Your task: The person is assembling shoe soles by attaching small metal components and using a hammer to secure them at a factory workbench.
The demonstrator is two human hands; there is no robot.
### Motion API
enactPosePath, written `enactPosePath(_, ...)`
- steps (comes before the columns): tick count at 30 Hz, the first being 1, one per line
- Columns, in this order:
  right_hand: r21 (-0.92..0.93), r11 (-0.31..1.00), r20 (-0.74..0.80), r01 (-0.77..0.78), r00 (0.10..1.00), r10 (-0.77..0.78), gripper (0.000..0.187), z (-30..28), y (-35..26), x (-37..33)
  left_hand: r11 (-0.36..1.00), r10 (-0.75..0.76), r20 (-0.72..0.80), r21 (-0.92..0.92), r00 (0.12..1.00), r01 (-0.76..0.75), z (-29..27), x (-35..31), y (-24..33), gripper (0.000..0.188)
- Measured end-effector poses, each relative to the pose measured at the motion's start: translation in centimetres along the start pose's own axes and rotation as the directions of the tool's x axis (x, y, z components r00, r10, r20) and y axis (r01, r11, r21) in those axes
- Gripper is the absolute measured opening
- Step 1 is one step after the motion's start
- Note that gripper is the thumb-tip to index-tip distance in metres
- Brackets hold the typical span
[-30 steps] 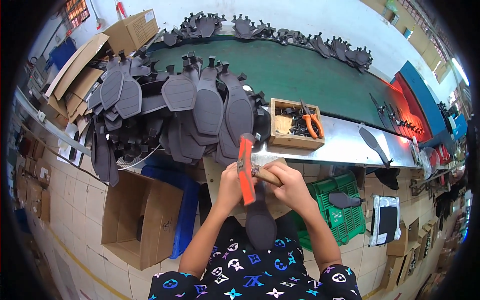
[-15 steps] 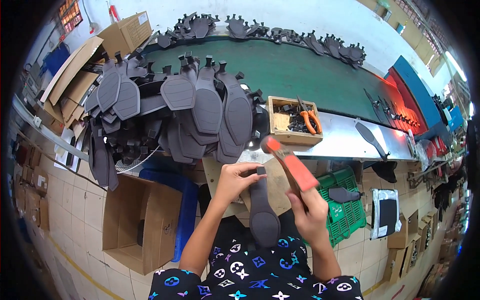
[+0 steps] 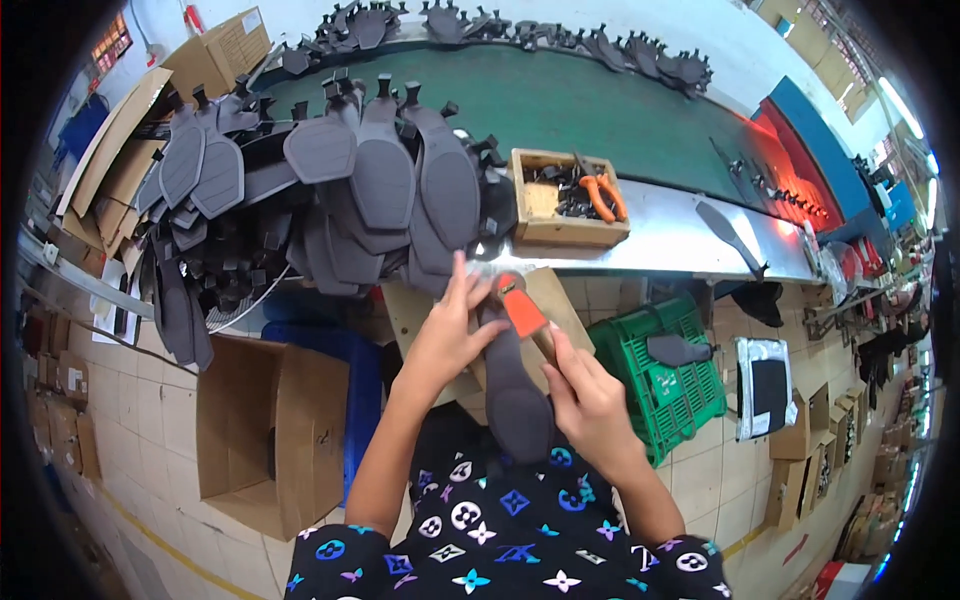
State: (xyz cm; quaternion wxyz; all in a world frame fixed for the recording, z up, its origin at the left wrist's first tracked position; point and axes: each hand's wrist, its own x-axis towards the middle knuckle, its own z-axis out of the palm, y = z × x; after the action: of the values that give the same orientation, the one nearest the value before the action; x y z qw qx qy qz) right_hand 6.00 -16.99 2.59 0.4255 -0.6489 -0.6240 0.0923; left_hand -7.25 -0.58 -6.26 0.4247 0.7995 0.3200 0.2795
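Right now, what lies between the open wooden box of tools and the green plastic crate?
Head view: the bare metal edge of the conveyor lies between wooden box and green crate.
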Motion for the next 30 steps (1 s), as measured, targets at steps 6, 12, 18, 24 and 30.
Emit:
enactPosePath(6,0.049,0.978,0.032,-0.203,0.979,0.201,0.048,-4.7,-3.4,-2.6,1.000,0.014,0.077,-0.024,0.997,-0.013,-0.4,-0.4,0.8,0.108)
enactPosePath(12,-0.074,0.996,-0.140,0.055,0.988,-0.065,0.033,-3.7,-0.6,-0.5,0.917,0.314,-0.044,0.273,0.948,-0.291,-1.2,0.6,0.2,0.035)
enactPosePath(18,-0.213,0.974,-0.038,0.077,0.995,-0.087,0.051,-3.1,2.0,0.2,0.956,0.179,0.243,-0.271,0.953,-0.111,-3.6,-6.0,8.2,0.022)
enactPosePath(24,-0.280,0.858,0.373,0.430,0.872,-0.316,0.037,-0.5,4.3,1.1,0.763,0.117,0.391,-0.624,0.913,0.170,-4.1,-10.4,12.4,0.022)
enactPosePath(30,0.789,0.606,0.411,-0.100,0.819,-0.400,0.038,-2.6,1.5,1.4,0.651,0.149,0.447,-0.716,0.882,0.252,-2.6,-11.3,12.2,0.026)
